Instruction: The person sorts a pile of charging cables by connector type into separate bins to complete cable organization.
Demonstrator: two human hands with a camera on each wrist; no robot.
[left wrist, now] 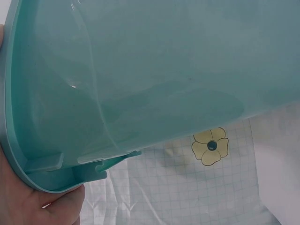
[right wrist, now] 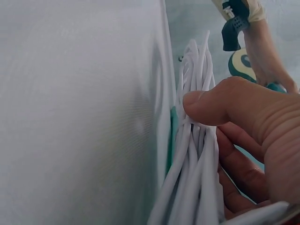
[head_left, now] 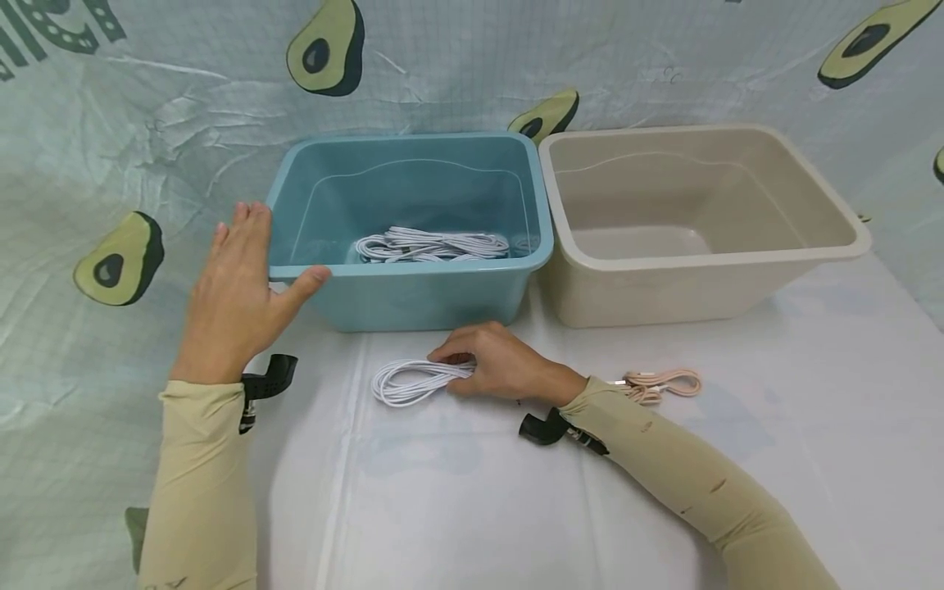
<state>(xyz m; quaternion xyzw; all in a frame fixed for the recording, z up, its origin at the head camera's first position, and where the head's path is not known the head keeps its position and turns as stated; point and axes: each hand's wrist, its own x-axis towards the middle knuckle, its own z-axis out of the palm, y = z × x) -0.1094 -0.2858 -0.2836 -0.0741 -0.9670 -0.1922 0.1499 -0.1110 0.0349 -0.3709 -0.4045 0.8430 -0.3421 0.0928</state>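
Observation:
A coiled bundle of white cable (head_left: 406,383) lies at the front of the light blue bin (head_left: 413,299). My right hand (head_left: 497,360) pinches its right end between thumb and fingers. The right wrist view shows the thumb pressed across the white strands (right wrist: 192,140), with the other fingers behind them. My left hand (head_left: 239,287) holds the bin's front left corner, thumb over the front rim and fingers along the left side. From the left wrist, the fingers (left wrist: 63,206) appear bent around the rim's corner. Inside the blue bin lie more white cable bundles (head_left: 431,244).
A beige bin (head_left: 701,283) stands right beside the blue one. Near my right forearm, a small bundle of pinkish-beige cable (head_left: 664,383) rests on the white table cover (head_left: 457,508). Behind the bins hangs a sheet printed with avocados (head_left: 324,49).

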